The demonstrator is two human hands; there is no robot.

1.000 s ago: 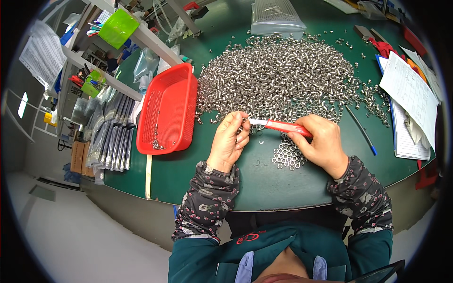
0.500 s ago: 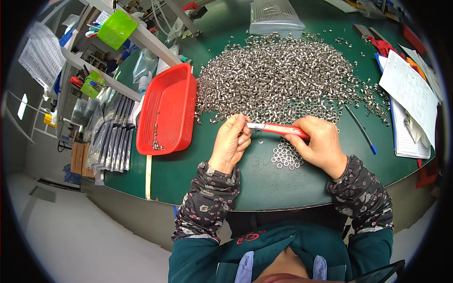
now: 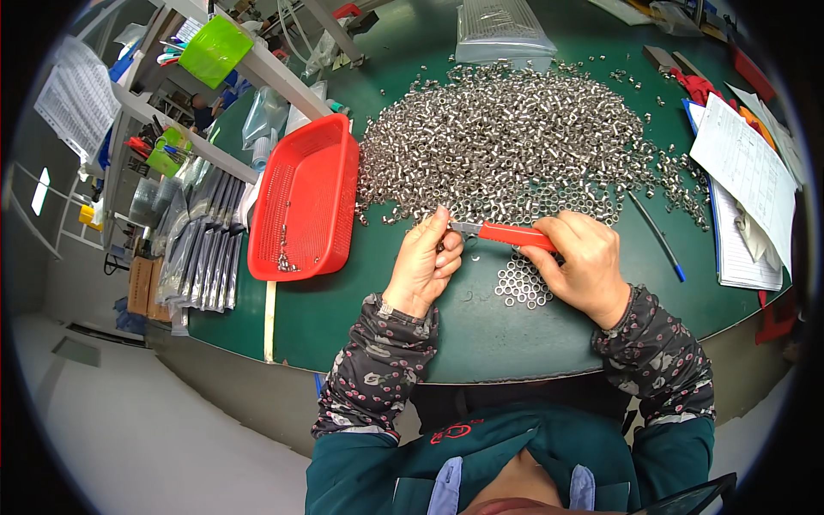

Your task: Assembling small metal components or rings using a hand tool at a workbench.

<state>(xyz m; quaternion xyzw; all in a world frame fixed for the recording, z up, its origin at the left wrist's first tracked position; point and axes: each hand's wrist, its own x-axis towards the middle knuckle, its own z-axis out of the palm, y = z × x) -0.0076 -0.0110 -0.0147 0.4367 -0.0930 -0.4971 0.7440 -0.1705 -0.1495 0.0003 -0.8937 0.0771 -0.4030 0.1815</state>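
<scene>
My right hand [image 3: 587, 262] is wrapped round the red handle of a utility knife [image 3: 515, 234]. The knife's blade points left and its tip meets the fingers of my left hand [image 3: 422, 262]. That hand is closed, thumb against fingers, on a small metal ring that is mostly hidden. Beyond both hands spreads a large heap of small shiny metal rings [image 3: 506, 129]. A flat cluster of similar rings [image 3: 522, 283] lies on the green table [image 3: 481, 343] by my right hand.
Left of the heap stands a red plastic basket [image 3: 333, 197] with a few metal pieces inside. A blue-capped pen [image 3: 659, 236] and papers [image 3: 747, 172] lie to the right. Plastic-wrapped stacks [image 3: 210, 249] sit at the far left; a clear bag [image 3: 502, 34] lies at the back.
The knife has turned slightly in my right hand, and its blade shows darker at my left fingertips. My left hand has shifted slightly, its thumb more upright.
</scene>
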